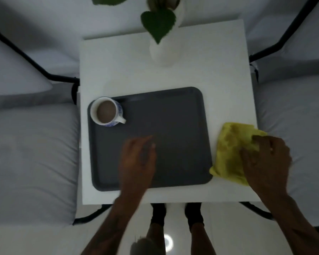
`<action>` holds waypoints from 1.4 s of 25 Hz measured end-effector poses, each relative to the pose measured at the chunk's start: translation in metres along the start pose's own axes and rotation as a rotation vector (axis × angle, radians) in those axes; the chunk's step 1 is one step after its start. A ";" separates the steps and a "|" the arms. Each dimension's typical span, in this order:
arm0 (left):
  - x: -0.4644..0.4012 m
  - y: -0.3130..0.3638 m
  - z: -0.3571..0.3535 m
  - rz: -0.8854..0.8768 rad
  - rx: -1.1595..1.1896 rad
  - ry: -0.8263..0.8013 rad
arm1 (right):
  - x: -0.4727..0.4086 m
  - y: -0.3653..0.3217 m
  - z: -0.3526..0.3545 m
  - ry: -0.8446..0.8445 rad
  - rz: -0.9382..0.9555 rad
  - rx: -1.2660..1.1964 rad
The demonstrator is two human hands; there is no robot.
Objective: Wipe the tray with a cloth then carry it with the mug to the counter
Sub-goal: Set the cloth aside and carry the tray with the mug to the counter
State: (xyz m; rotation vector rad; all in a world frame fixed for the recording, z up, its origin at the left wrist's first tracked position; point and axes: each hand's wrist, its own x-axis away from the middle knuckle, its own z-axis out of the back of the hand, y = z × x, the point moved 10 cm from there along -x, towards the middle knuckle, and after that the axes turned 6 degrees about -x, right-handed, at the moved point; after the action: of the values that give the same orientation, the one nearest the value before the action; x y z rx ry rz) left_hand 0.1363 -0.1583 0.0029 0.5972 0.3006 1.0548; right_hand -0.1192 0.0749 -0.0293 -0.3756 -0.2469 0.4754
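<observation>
White table (pixel 129 70), grey tray (pixel 173 116), mug (pixel 107 111) (no lettering), right hand (pixel 265 159) gripping yellow cloth (pixel 228 144), left hand (pixel 138 159) spread

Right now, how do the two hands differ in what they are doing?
The right hand grips the yellow cloth on the white table, beside the tray; the left hand holds nothing. The left hand is over the tray and blurred; the right looks sharper. Both are bare.

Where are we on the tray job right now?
Nothing looks finished. In hand: the right hand grips the yellow cloth beside the tray; the left hand is over the tray. Left: wiping, then carrying tray and full mug to the counter.
</observation>
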 end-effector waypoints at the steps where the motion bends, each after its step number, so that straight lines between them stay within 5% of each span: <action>1: -0.012 -0.035 0.038 0.051 0.013 0.063 | 0.000 -0.027 0.007 0.041 0.072 -0.029; 3: -0.044 -0.088 0.090 0.080 0.007 0.069 | -0.001 -0.102 -0.001 -0.043 0.263 -0.247; 8: -0.127 -0.126 0.065 -0.114 -0.120 -0.354 | 0.002 -0.274 -0.113 -0.565 0.415 -0.472; 12: -0.148 -0.132 0.037 -0.188 0.031 -0.498 | -0.004 -0.321 -0.166 -0.628 0.445 -0.505; 21: -0.115 -0.096 0.026 -0.287 0.175 -0.463 | 0.014 -0.290 -0.137 -0.464 0.439 -0.619; 35: -0.052 -0.047 -0.029 -0.305 0.071 -0.548 | 0.039 -0.198 -0.114 -0.505 0.307 -0.543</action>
State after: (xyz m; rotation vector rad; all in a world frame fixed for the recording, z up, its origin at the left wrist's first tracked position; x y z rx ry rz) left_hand 0.1309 -0.2120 -0.0508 0.8485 -0.0537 0.5582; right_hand 0.0293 -0.1021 -0.0466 -0.8296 -0.8251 0.8052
